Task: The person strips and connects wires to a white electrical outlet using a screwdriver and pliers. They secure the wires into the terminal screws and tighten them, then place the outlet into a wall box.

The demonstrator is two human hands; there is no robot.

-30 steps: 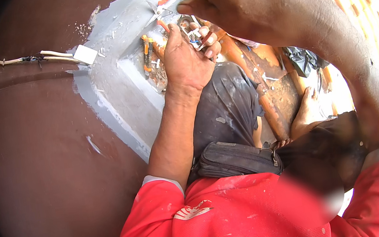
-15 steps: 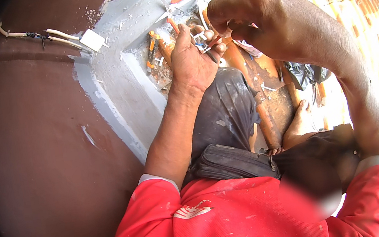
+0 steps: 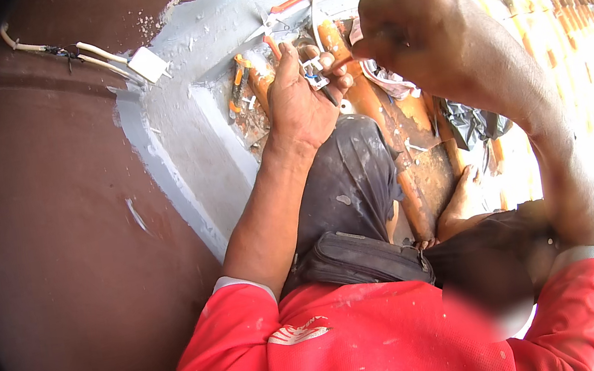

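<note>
My left hand (image 3: 298, 102) is closed on a small white electrical fitting (image 3: 315, 74) with a bit of blue in it. A white cable (image 3: 314, 8) comes down from above to near the fingertips. Just right of it, my right hand (image 3: 415, 25) is raised and curled round a slim reddish rod (image 3: 343, 63) pointing at the fitting. Its kind I cannot make out, as the fist hides most of it. Beyond my left hand lie pliers with red-orange handles (image 3: 290, 3), jaws spread. An orange-and-black utility knife (image 3: 238, 81) lies left of the fingers.
A white square box (image 3: 148, 64) with a spliced white cable (image 3: 100, 57) sits on the brown surface at the left. Orange roof tiles (image 3: 406, 178) run beneath my legs and to the right. A black plastic bag (image 3: 474, 122) and a pink-and-white packet (image 3: 390, 81) lie near my right forearm.
My right hand has moved right and slightly down, away from the left fingers. The fitting stays in my left hand and shows more plainly now.
</note>
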